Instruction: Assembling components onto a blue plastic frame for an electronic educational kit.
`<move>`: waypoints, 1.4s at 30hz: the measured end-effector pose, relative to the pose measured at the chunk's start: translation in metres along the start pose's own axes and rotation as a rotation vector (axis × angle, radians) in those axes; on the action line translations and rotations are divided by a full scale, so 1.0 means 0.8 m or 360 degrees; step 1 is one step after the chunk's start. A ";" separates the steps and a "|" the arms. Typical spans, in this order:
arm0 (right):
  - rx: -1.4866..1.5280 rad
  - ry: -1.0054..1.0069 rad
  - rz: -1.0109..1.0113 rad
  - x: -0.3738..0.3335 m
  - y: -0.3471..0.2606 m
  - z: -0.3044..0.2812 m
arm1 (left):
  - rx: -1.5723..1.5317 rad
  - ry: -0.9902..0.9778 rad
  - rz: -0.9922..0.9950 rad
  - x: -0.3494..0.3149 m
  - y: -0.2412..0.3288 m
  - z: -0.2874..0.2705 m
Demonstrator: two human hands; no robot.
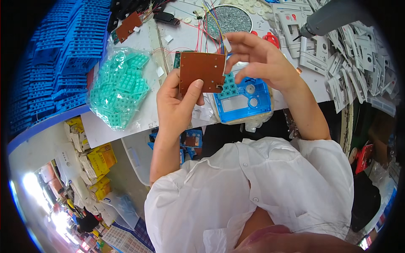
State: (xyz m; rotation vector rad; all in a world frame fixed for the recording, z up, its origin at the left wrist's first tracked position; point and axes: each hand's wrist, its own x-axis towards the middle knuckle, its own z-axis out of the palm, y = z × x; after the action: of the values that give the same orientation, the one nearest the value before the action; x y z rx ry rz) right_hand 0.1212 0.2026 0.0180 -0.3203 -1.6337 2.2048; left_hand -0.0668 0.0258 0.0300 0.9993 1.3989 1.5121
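Gripping the brown circuit board [196, 69], the left hand [175, 101] had its thumb laid flat across the near face and its fingers behind, closed on the lower left part. Board held up over the table edge, face toward the wearer; clock directions below were taken from it.

Right hand [263, 63] sat at 3 o'clock: fingers half curled and spread, thumb well apart from the index finger. Fingertips were at or just beside the board's right edge; contact could not be told. Thin coloured wires [198, 38] ran above the board, toward 12 o'clock.

At 4 o'clock, below the right hand, lay a blue plastic housing [263, 107] with a turquoise keypad [229, 87] at its left side.

Further out: a round dish [228, 21] of small metal parts at 1 o'clock; a red object [271, 39] at 2, with a grey tool [329, 21] beyond it, tip pointing left; white panels [310, 57] heaped toward 3. Black parts [166, 18] lay at 11, a second brown board [128, 27] at 10. A clear bag [120, 90] of turquoise keypads rested at 9, with stacked blue panels [63, 55] beyond. Below table level, yellow packages [101, 158] showed between 7 and 8.
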 end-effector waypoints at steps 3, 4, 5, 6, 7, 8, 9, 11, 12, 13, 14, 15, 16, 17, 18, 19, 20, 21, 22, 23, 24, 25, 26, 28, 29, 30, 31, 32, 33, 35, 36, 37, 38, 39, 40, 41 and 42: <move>-0.0075 0.0280 -0.0103 0.007 -0.001 0.012 | -0.0012 -0.0026 -0.0052 -0.001 -0.004 0.007; -0.0106 0.0314 -0.0111 0.010 -0.004 0.012 | -0.0041 -0.0003 -0.0047 -0.003 -0.005 0.007; -0.0168 0.0345 -0.0108 0.009 -0.006 0.012 | -0.0069 0.0021 -0.0042 -0.004 -0.006 0.007; -0.0154 0.0367 -0.0124 0.006 -0.005 0.012 | -0.0097 0.0044 -0.0037 -0.005 -0.007 0.007; -0.0141 0.0387 -0.0138 0.001 -0.003 0.011 | -0.0126 0.0061 -0.0036 -0.005 -0.009 0.006; -0.0128 0.0407 -0.0152 -0.003 0.000 0.009 | -0.0154 0.0077 -0.0036 -0.005 -0.011 0.006; -0.0100 0.0425 -0.0184 -0.007 0.005 0.008 | -0.0183 0.0094 -0.0035 -0.005 -0.014 0.005; -0.0037 0.0463 -0.0245 -0.013 0.016 0.005 | -0.0371 0.0125 -0.0076 -0.008 -0.021 0.003; -0.0119 0.0461 -0.0210 -0.015 0.020 0.007 | -0.0466 0.0140 -0.0095 -0.008 -0.023 0.002; -0.0204 0.0464 -0.0178 -0.018 0.023 0.008 | -0.0577 0.0141 -0.0095 -0.007 -0.024 0.001; -0.0290 0.0467 -0.0145 -0.021 0.025 0.011 | -0.0688 0.0141 -0.0096 -0.005 -0.024 0.001; -0.0341 0.0443 -0.0104 -0.024 0.024 0.014 | -0.0800 0.0141 -0.0096 -0.003 -0.025 0.000; -0.0385 0.0408 -0.0064 -0.026 0.022 0.019 | -0.0904 0.0151 -0.0107 -0.002 -0.026 -0.001; -0.0430 0.0374 -0.0024 -0.029 0.022 0.023 | -0.1007 0.0162 -0.0119 -0.001 -0.028 0.000; -0.0517 0.0364 -0.0021 -0.030 0.022 0.027 | -0.1111 0.0172 -0.0129 -0.001 -0.029 0.001; -0.0605 0.0356 -0.0018 -0.032 0.023 0.032 | -0.1131 0.0170 -0.0163 -0.001 -0.028 0.003; -0.0692 0.0347 -0.0016 -0.033 0.023 0.036 | -0.1151 0.0170 -0.0198 0.000 -0.025 0.008; -0.0730 0.0311 -0.0021 -0.033 0.024 0.040 | -0.1170 0.0169 -0.0232 0.000 -0.024 0.010; -0.0804 0.0289 -0.0065 -0.034 0.024 0.044 | -0.1156 0.0131 -0.0248 0.000 -0.024 0.010; -0.0878 0.0266 -0.0109 -0.035 0.027 0.049 | -0.1142 0.0094 -0.0265 0.000 -0.026 0.011; -0.0951 0.0243 -0.0152 -0.036 0.030 0.051 | -0.1127 0.0057 -0.0282 0.000 -0.028 0.011; -0.0959 0.0125 -0.0171 -0.036 0.030 0.051 | -0.1106 0.0049 -0.0266 -0.001 -0.030 0.012; -0.0879 0.0137 -0.0200 -0.036 0.026 0.049 | -0.1086 0.0041 -0.0250 -0.004 -0.031 0.012; -0.0722 0.0165 -0.0253 -0.034 0.009 0.044 | -0.0972 0.0003 -0.0237 -0.008 -0.028 0.016; -0.0567 0.0187 -0.0260 -0.026 0.008 0.034 | -0.0879 -0.0026 -0.0238 -0.010 -0.024 0.019; -0.0431 0.0183 -0.0121 -0.020 0.004 0.031 | -0.0786 -0.0057 -0.0239 -0.012 -0.021 0.022; -0.0295 0.0187 0.0015 -0.013 -0.001 0.031 | -0.0735 -0.0057 -0.0246 -0.013 -0.018 0.027; -0.0159 0.0192 0.0150 -0.007 -0.004 0.034 | -0.0684 -0.0057 -0.0253 -0.015 -0.016 0.033; 0.0113 0.0074 0.0165 -0.004 -0.004 0.039 | -0.0634 -0.0057 -0.0259 -0.015 -0.016 0.037; 0.0074 0.0064 0.0104 -0.003 0.007 0.036 | -0.0647 -0.0030 -0.0244 -0.018 -0.013 0.040; 0.0054 0.0057 0.0073 -0.002 0.010 0.035 | -0.0654 -0.0016 -0.0236 -0.018 -0.012 0.042; 0.0089 0.0125 0.0108 -0.004 0.010 0.037 | -0.0651 -0.0007 -0.0228 -0.019 -0.014 0.044; 0.0123 0.0192 0.0142 -0.009 0.009 0.042 | -0.0648 0.0001 -0.0221 -0.019 -0.017 0.046; 0.0157 0.0259 0.0177 -0.012 0.008 0.045 | -0.0645 0.0010 -0.0213 -0.020 -0.020 0.046; 0.0191 0.0323 0.0192 -0.015 0.011 0.048 | -0.0682 -0.0010 -0.0217 -0.021 -0.024 0.045; 0.0224 0.0388 0.0208 -0.019 0.019 0.051 | -0.0718 -0.0030 -0.0220 -0.022 -0.029 0.043; 0.0257 0.0453 0.0223 -0.021 0.026 0.053 | -0.0755 -0.0050 -0.0223 -0.024 -0.034 0.043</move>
State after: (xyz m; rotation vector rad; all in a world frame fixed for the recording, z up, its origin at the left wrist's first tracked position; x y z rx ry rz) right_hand 0.1165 0.1537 0.0104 -0.6862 -1.3095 2.2515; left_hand -0.0269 0.0208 0.0050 0.6149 0.9946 1.6107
